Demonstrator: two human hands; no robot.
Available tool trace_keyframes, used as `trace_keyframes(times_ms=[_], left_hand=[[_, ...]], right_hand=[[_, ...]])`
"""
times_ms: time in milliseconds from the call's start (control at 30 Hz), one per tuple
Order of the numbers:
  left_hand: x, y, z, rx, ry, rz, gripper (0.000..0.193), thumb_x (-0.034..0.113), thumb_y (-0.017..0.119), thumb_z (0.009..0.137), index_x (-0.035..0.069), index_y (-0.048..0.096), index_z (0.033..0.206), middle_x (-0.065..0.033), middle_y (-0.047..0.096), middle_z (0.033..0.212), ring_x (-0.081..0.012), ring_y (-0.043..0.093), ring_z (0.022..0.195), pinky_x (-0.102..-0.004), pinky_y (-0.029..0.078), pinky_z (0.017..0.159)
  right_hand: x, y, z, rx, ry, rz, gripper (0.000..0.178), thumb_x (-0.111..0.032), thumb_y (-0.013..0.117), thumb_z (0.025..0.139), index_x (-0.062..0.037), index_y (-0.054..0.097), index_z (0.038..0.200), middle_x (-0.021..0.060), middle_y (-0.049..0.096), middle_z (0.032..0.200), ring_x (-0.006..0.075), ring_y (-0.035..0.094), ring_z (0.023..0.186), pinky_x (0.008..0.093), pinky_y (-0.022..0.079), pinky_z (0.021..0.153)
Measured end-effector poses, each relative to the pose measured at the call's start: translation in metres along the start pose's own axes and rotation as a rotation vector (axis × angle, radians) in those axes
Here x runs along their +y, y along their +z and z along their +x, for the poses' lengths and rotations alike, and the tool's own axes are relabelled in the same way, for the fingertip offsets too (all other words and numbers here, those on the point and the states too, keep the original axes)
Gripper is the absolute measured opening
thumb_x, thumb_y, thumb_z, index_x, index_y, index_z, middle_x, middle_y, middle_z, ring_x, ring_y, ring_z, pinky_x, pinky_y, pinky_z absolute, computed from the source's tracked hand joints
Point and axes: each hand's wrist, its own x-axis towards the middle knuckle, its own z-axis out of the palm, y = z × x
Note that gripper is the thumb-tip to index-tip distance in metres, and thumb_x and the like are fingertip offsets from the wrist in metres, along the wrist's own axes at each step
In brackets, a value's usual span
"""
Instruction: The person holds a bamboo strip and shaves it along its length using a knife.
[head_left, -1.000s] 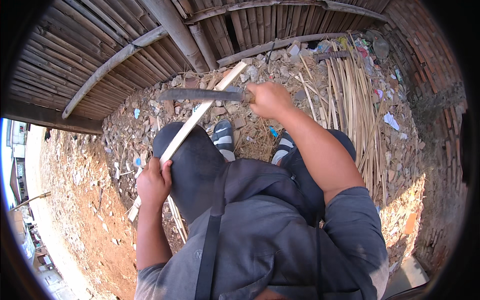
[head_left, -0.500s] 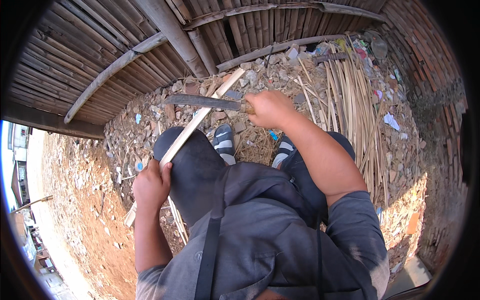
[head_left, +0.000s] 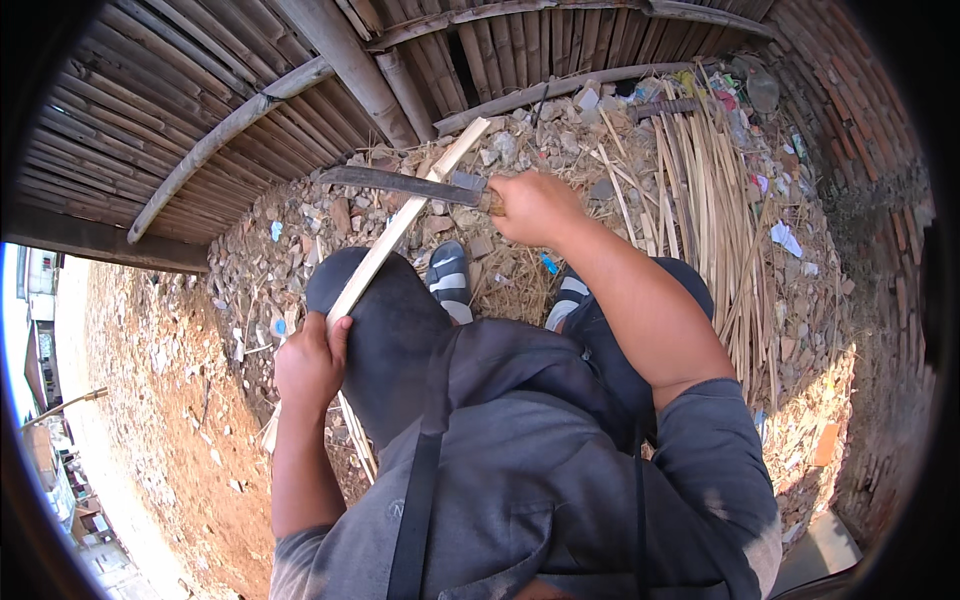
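Observation:
A pale strip of split bamboo (head_left: 385, 242) slants up and away across my left thigh. My left hand (head_left: 310, 362) is closed around its lower part, thumb along the top. In my right hand (head_left: 535, 208) is the wooden handle of a machete (head_left: 400, 183), gripped tightly. Its long dark blade points left and crosses the strip near the far end, apparently against it. Whether the edge bites into the strip I cannot tell. The strip's near end shows partly below my left hand.
Long pale strips (head_left: 715, 215) lie in a heap on the right, beside a brick wall (head_left: 875, 150). Rubble and scraps (head_left: 290, 225) cover the ground around my sandalled feet (head_left: 450, 275). A bamboo-slat wall (head_left: 230, 110) with poles rises ahead.
The strip's far end and the machete have shifted slightly up and away, and the blade tilts a little more. My left hand has moved slightly right. Both grips stay the same.

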Motion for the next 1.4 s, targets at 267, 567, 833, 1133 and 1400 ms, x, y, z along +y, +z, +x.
trace_keyframes(times_ms=[267, 567, 833, 1133, 1400], left_hand=[[-0.009, 0.004, -0.002, -0.012, 0.024, -0.034, 0.042, 0.041, 0.063, 0.099, 0.005, 0.052, 0.082, -0.0210, 0.065, 0.069, -0.0444, 0.065, 0.062, -0.0526, 0.050, 0.055], [-0.010, 0.002, -0.002, -0.044, 0.030, -0.063, 0.040, 0.040, 0.063, 0.100, 0.004, 0.052, 0.084, -0.0217, 0.065, 0.068, -0.0444, 0.064, 0.061, -0.0528, 0.049, 0.055], [-0.023, -0.005, -0.009, -0.055, 0.107, -0.030, 0.041, 0.040, 0.063, 0.099, 0.005, 0.051, 0.083, -0.0205, 0.063, 0.065, -0.0438, 0.063, 0.059, -0.0521, 0.048, 0.053], [-0.037, -0.007, -0.020, -0.053, 0.047, -0.052, 0.042, 0.041, 0.062, 0.100, 0.005, 0.050, 0.082, -0.0201, 0.061, 0.062, -0.0440, 0.062, 0.057, -0.0515, 0.047, 0.052], [-0.013, -0.007, -0.013, -0.088, 0.010, -0.017, 0.042, 0.042, 0.062, 0.100, 0.005, 0.052, 0.083, -0.0207, 0.064, 0.066, -0.0436, 0.064, 0.060, -0.0522, 0.049, 0.054]], right_hand=[[-0.004, 0.002, 0.005, -0.072, -0.133, -0.050, 0.031, -0.025, 0.072, 0.080, -0.0108, 0.067, 0.107, 0.0163, 0.073, 0.090, 0.0380, 0.071, 0.089, 0.0513, 0.056, 0.079], [-0.011, 0.002, -0.003, -0.027, -0.083, 0.014, 0.036, -0.025, 0.074, 0.077, -0.0117, 0.067, 0.110, 0.0156, 0.074, 0.092, 0.0384, 0.071, 0.090, 0.0507, 0.056, 0.080], [-0.012, -0.005, 0.004, -0.046, 0.066, 0.073, 0.029, -0.018, 0.068, 0.078, -0.0081, 0.068, 0.106, 0.0169, 0.074, 0.097, 0.0366, 0.072, 0.094, 0.0491, 0.056, 0.085], [0.009, -0.015, 0.005, 0.138, 0.238, 0.176, 0.044, -0.026, 0.070, 0.079, -0.0086, 0.066, 0.120, 0.0225, 0.072, 0.098, 0.0406, 0.069, 0.097, 0.0500, 0.055, 0.086], [-0.045, 0.010, -0.017, -0.023, -0.286, -0.040, 0.029, -0.025, 0.074, 0.076, -0.0106, 0.063, 0.098, 0.0166, 0.070, 0.078, 0.0389, 0.071, 0.080, 0.0517, 0.056, 0.071]])
